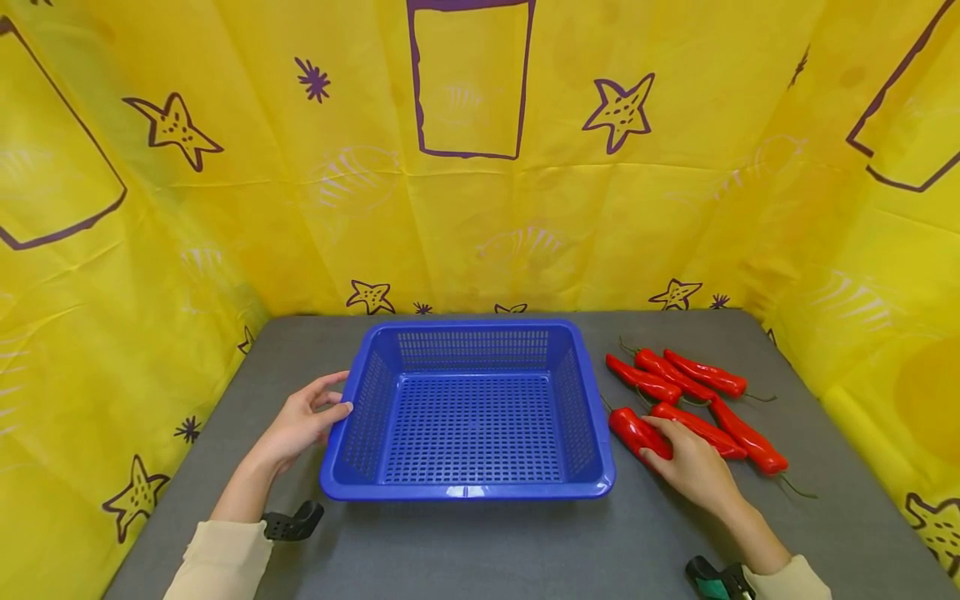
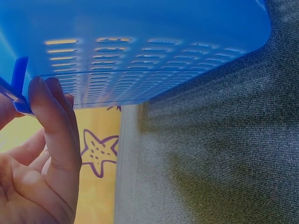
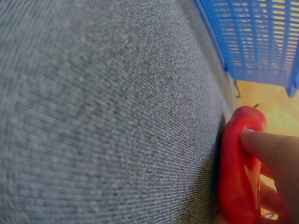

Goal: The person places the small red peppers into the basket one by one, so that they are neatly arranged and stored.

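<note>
Gripping blue basket [image 1: 517,491] and red pepper [image 1: 627,425]

Pinches the basket's left rim with the left hand [image 1: 306,417]; holds the pepper in the right hand [image 1: 697,468], beside the basket. Shows five more peppers [image 1: 701,431] toward the right edge of the worktop [image 1: 465,550].

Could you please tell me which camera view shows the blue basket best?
The head view: it shows the blue basket almost whole, inside and rim. The left wrist view shows only part of its slotted outside; the right wrist view, just a cropped part.
</note>
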`<state>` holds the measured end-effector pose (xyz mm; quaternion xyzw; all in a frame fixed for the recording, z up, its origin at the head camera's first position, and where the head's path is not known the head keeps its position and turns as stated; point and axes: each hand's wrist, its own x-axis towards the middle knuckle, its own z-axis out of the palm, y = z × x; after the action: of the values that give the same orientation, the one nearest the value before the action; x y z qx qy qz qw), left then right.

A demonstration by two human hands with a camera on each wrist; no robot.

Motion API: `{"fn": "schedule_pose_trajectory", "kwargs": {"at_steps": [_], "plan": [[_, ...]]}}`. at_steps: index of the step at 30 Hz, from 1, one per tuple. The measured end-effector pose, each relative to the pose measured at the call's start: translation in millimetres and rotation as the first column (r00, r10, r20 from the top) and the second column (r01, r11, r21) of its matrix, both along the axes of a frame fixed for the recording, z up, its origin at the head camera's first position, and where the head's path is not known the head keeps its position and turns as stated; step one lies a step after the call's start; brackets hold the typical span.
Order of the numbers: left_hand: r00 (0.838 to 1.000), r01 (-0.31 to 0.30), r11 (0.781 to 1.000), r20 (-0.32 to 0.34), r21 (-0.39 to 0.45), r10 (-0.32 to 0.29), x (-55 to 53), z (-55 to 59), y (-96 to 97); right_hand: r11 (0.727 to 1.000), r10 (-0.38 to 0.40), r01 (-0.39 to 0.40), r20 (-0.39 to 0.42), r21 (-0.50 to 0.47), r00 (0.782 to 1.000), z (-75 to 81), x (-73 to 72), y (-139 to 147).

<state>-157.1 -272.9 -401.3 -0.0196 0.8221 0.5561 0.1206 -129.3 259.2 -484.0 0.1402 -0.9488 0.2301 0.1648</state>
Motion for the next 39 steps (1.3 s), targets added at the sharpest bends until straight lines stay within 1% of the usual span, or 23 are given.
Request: {"fn": "schedule_pose_trajectory", "kwargs": {"at_steps": [8, 15, 24, 30, 33, 39], "plan": [[1.0, -0.003, 1.0, 0.008, 0.001, 0.003, 0.1, 0.7, -0.2, 0.999, 0.022, -0.023, -0.021, -0.028, 1.0, 0.9, -3.6, 2], [1.0, -0.008, 1.0, 0.012, 0.008, 0.008, 0.3, 1.0, 0.1, 0.999, 0.02, -0.021, -0.019, -0.025, 1.0, 10.8, -8.0, 7], [1.0, -0.012, 1.0, 0.008, 0.012, 0.012, -0.1, 1.4, 0.0, 0.999, 0.027, -0.027, 0.018, -0.027, 0.999, 22.5, -16.4, 8], [1.0, -0.015, 1.0, 0.003, 0.007, 0.015, -0.5, 1.3, -0.4, 0.999, 0.029, -0.029, 0.027, -0.016, 0.999, 28.4, -23.0, 6], [1.0, -0.018, 1.0, 0.006, 0.009, 0.018, -0.6, 1.0, -0.6, 0.999, 0.033, -0.032, 0.026, -0.016, 0.999, 32.7, -26.3, 5], [1.0, -0.022, 1.0, 0.01, 0.007, 0.022, -0.7, 0.6, -0.4, 0.999, 0.045, -0.045, -0.002, 0.0, 0.999, 44.7, -32.9, 2]]}}
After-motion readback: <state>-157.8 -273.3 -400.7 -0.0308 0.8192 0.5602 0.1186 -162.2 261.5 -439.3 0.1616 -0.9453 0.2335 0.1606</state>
